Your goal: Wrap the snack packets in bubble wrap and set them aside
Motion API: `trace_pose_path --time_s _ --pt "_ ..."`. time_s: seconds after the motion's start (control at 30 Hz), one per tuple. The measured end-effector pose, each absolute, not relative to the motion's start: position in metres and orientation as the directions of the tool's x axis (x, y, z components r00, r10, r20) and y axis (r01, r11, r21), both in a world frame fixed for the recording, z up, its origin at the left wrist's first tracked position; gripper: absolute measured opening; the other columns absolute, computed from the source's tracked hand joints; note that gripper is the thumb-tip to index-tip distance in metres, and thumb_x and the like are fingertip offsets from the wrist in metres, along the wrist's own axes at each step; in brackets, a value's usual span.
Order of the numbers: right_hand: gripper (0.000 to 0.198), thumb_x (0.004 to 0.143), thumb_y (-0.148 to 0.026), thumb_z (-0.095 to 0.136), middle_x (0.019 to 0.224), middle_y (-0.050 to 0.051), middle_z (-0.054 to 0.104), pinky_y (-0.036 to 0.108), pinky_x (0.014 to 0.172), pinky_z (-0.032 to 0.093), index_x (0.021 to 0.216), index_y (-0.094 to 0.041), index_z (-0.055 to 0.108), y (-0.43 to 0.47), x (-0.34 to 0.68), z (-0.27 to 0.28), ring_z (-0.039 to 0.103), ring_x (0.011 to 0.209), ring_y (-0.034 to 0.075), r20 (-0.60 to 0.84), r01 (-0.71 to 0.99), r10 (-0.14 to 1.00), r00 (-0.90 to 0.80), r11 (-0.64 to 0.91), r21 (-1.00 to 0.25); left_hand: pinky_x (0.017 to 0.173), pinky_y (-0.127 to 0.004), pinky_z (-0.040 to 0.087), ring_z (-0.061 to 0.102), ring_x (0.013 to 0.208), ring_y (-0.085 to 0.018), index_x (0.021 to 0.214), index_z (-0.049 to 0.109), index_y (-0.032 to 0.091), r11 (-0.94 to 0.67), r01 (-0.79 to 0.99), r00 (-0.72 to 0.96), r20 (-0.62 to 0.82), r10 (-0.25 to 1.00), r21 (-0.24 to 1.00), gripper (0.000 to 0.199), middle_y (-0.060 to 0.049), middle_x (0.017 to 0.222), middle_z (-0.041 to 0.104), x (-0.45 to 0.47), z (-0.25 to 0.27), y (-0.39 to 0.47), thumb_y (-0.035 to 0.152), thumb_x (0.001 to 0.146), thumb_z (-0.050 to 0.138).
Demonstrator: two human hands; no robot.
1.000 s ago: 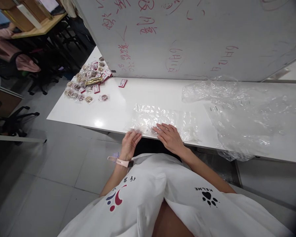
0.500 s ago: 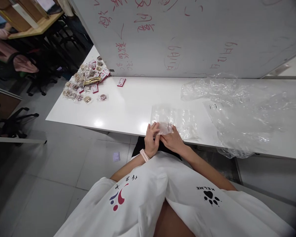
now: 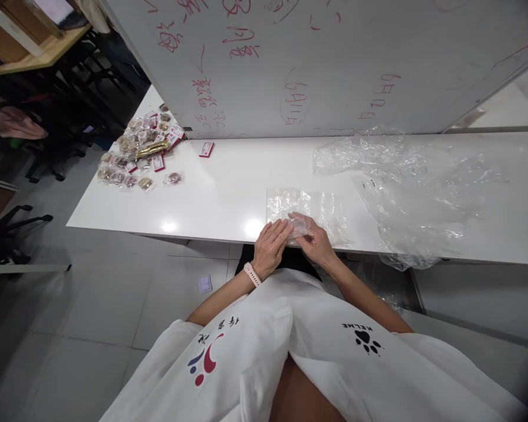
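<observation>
A small clear plastic bag (image 3: 301, 227) is held up at the table's near edge, between my two hands. My right hand (image 3: 317, 242) has its fingers and thumb around the bag's right side. My left hand (image 3: 270, 246), with a pale watch band on the wrist, lies with straight fingers against the bag's left side. Just beyond them, a flat layer of clear plastic bags (image 3: 308, 202) rests on the white table (image 3: 229, 193). Part of the held bag is hidden by my fingers.
Large crumpled clear plastic sheets (image 3: 422, 205) spread over the table's right side. Several wrapped snacks (image 3: 134, 146) and red-white cards are heaped at the far left; one card (image 3: 206, 149) lies apart. A whiteboard (image 3: 317, 64) stands along the back edge. A small packet (image 3: 205, 284) is on the floor.
My left fingers have gone from spread and raised to straight and flat against the bag. My right fingertips have come up behind it. The view has shifted slightly to the right.
</observation>
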State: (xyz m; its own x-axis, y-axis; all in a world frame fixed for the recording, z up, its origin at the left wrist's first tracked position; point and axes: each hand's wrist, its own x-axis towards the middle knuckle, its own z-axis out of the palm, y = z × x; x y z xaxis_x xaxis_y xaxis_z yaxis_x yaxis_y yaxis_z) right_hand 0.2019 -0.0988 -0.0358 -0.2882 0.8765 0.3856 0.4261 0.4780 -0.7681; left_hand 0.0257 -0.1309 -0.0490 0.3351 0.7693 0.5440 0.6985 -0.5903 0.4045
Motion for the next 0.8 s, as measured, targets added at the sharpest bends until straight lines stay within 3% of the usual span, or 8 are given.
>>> trace_pose_path --time_s 0.13,0.23,0.33,0.4,0.47,0.57,0.7,0.8 --pt "0.031 0.093 -0.026 0.051 0.132 0.012 0.063 0.048 0.108 0.043 0.119 -0.02 0.066 -0.111 0.222 -0.027 0.054 0.127 0.025 0.406 0.678 0.901 -0.15 0.393 -0.621 0.116 -0.048 0.038 0.045 0.141 -0.024 0.142 0.05 0.023 -0.596 0.722 0.404 0.485 0.775 0.351 0.042 -0.009 0.143 0.057 0.023 -0.046 -0.13 0.026 0.101 0.044" --pt "0.046 0.093 -0.038 0.057 0.136 0.015 0.06 0.055 0.11 0.035 0.134 -0.017 0.056 -0.126 0.243 -0.023 0.05 0.129 0.032 0.391 0.867 0.92 -0.025 0.215 -0.449 0.113 -0.05 0.039 0.049 0.136 -0.028 0.137 0.056 0.024 -0.59 0.746 0.449 0.42 0.788 0.309 0.041 -0.01 0.138 0.061 0.024 -0.039 -0.127 0.038 0.098 0.051" --pt "0.059 0.089 -0.05 0.06 0.131 0.017 0.061 0.055 0.1 0.039 0.138 -0.017 0.052 -0.14 0.26 -0.023 0.052 0.12 0.035 0.339 0.922 0.933 0.12 0.022 -0.387 0.11 -0.05 0.041 0.053 0.131 -0.03 0.134 0.058 0.026 -0.587 0.762 0.475 0.379 0.794 0.274 0.042 -0.01 0.134 0.063 0.027 -0.034 -0.123 0.043 0.096 0.054" --pt "0.056 0.087 -0.054 0.06 0.123 0.017 0.062 0.052 0.094 0.042 0.129 -0.017 0.058 -0.145 0.266 -0.024 0.054 0.113 0.034 0.297 0.911 0.934 0.198 -0.063 -0.408 0.11 -0.05 0.04 0.052 0.132 -0.03 0.133 0.058 0.026 -0.598 0.76 0.491 0.379 0.785 0.255 0.04 -0.009 0.137 0.062 0.028 -0.033 -0.121 0.04 0.096 0.054" --pt "0.041 0.087 -0.053 0.059 0.107 0.013 0.066 0.046 0.089 0.044 0.107 -0.018 0.066 -0.146 0.27 -0.026 0.057 0.101 0.029 0.255 0.867 0.934 0.249 -0.097 -0.489 0.112 -0.051 0.039 0.051 0.134 -0.03 0.133 0.058 0.026 -0.615 0.752 0.506 0.392 0.769 0.236 0.038 -0.007 0.141 0.06 0.029 -0.035 -0.121 0.036 0.097 0.053" --pt "0.031 0.085 -0.049 0.061 0.087 0.005 0.063 0.036 0.079 0.047 0.077 -0.019 0.062 -0.142 0.273 -0.026 0.058 0.081 0.019 0.172 0.694 0.93 0.325 -0.111 -0.711 0.114 -0.053 0.037 0.048 0.138 -0.029 0.133 0.058 0.027 -0.627 0.748 0.518 0.4 0.756 0.217 0.036 -0.006 0.142 0.059 0.03 -0.039 -0.122 0.03 0.098 0.052" --pt "0.031 0.078 -0.048 0.07 0.089 0.003 0.062 0.032 0.073 0.05 0.084 -0.019 0.063 -0.155 0.27 -0.029 0.059 0.078 0.016 0.072 0.412 0.822 0.564 -0.205 -0.888 0.114 -0.053 0.037 0.046 0.14 -0.028 0.133 0.057 0.028 -0.638 0.734 0.52 0.414 0.747 0.23 0.038 -0.006 0.142 0.059 0.031 -0.043 -0.124 0.023 0.096 0.054" --pt "0.045 0.072 -0.054 0.076 0.082 0.002 0.063 0.031 0.061 0.053 0.096 -0.019 0.063 -0.18 0.26 -0.038 0.06 0.072 0.017 -0.168 0.116 0.713 0.681 -0.331 -0.937 0.114 -0.055 0.038 0.045 0.14 -0.028 0.133 0.058 0.029 -0.661 0.709 0.519 0.453 0.725 0.246 0.039 -0.006 0.141 0.06 0.031 -0.045 -0.123 0.019 0.095 0.054"
